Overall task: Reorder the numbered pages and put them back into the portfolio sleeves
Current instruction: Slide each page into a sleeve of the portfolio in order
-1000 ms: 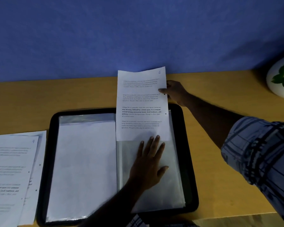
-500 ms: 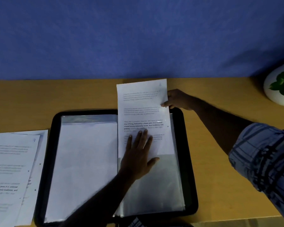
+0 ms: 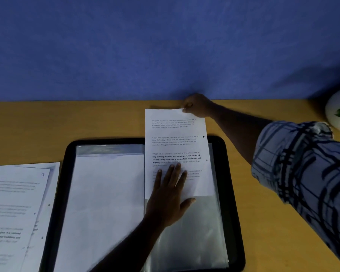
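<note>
While left hand [image 3: 169, 195] lies flat on the page [image 3: 177, 138], right hand [image 3: 196, 106] pinches its top corner.

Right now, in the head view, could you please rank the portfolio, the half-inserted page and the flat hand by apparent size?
1. Portfolio, largest.
2. Page, partly tucked into the sleeve.
3. Left hand, smallest, pressing flat.

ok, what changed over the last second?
The page slid further down into the right sleeve, toward the person. The right hand shifted from the page's right edge to pinching its top right corner. The left hand stays flat on the sleeve; its fingers now overlie the page. The portfolio and the loose stack beside it are unchanged.
</note>
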### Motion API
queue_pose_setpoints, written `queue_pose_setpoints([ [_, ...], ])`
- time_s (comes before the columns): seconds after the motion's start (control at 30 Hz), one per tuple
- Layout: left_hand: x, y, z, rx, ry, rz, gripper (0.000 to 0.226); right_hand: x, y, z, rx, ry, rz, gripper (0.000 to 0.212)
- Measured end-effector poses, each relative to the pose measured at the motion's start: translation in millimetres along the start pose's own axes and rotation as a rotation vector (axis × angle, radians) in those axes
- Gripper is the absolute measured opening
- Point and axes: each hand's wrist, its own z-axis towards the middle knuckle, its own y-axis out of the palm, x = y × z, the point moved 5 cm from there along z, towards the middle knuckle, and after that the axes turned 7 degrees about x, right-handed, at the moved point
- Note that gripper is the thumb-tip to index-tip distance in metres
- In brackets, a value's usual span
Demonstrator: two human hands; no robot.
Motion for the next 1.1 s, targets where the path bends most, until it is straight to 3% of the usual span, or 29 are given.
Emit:
queue_pose_setpoints([
  [0.5,0,-2,-1,0.031,0.054,-0.012,0.082,0,23,-55,-0.26,0.006,0.171,0.02],
  [0.77,-1,-2,0,0.015,0.063,-0.02,0.083,-3,7,-47,-0.157,0.021,0.19,0.014],
  [0.9,-2,0,0,0.016,0.058,-0.028,0.083,-18,16,-39,-0.209,-0.002,0.117,0.027],
  [1.1,-3,1,1,-0.007,0.055,-0.021,0.084,-28,32,-38,-0.267,-0.028,0.089,0.023],
])
